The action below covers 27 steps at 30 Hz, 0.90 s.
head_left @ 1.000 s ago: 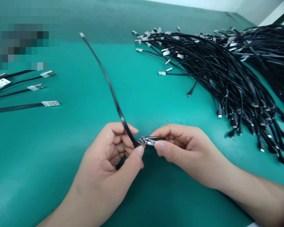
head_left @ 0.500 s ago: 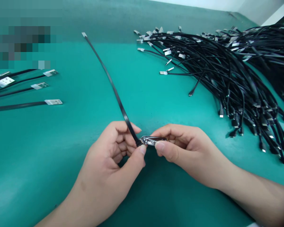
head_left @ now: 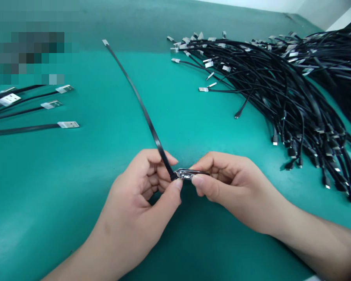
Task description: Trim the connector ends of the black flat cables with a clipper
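My left hand (head_left: pixel 140 199) pinches the near end of a flat black cable (head_left: pixel 137 99) between thumb and fingers. The cable runs up and away to the left, ending in a silver plug far off. My right hand (head_left: pixel 231 185) is closed on a small metal clipper (head_left: pixel 188 174), its jaws set against the cable's tip beside my left thumb. Both hands hover low over the teal table (head_left: pixel 90 175).
A large heap of black cables with silver plugs (head_left: pixel 286 86) covers the right and far right of the table. Several separate cables with silver plugs (head_left: pixel 46 105) lie in a row at the left edge. A blurred patch sits at the upper left.
Both hands and the cable shifted slightly right and up; the grips are unchanged.
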Each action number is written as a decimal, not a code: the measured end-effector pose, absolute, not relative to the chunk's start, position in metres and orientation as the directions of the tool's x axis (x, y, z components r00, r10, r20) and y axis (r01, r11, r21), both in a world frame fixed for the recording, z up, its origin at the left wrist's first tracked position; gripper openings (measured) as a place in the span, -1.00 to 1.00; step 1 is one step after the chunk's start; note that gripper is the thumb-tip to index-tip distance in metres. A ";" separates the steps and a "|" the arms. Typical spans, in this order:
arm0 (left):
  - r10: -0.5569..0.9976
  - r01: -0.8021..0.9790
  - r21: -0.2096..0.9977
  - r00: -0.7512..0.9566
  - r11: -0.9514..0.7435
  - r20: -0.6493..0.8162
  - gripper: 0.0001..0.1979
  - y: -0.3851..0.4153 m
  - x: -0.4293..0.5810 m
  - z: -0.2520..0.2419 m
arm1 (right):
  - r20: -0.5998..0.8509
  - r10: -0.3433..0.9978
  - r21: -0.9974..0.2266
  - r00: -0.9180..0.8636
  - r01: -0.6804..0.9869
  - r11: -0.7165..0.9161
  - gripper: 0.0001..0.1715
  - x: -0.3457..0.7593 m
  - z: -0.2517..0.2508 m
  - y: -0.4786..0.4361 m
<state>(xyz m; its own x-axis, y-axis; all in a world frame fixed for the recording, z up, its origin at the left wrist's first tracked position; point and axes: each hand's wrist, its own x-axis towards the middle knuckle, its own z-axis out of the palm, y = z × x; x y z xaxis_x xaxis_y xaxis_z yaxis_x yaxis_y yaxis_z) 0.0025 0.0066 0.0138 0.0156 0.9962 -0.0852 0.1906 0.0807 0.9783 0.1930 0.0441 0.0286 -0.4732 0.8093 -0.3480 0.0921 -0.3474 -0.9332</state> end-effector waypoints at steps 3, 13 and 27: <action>0.996 0.190 0.979 0.020 0.079 -0.085 -0.83 0.007 0.002 0.013 | -0.324 0.841 -0.944 -0.433 0.087 -0.319 -0.75 0.192 0.029 0.046; 0.989 0.311 0.950 0.148 -0.022 -0.026 -0.66 0.002 -0.006 0.006 | 0.259 0.856 -0.778 -0.448 0.428 0.460 -0.90 0.210 0.029 0.051; 0.969 0.405 0.900 0.239 -0.164 0.069 -0.52 0.001 -0.011 0.002 | 0.321 0.684 -0.483 -0.655 0.509 0.713 -0.89 0.220 0.031 0.044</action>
<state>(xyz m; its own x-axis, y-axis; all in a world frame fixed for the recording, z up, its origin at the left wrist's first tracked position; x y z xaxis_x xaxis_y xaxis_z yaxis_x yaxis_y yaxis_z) -0.0107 0.0007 0.0023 0.2388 0.9686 0.0687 0.4048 -0.1636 0.8997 0.2200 0.0438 0.0313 -0.6548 0.6845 0.3206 0.5086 0.7128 -0.4830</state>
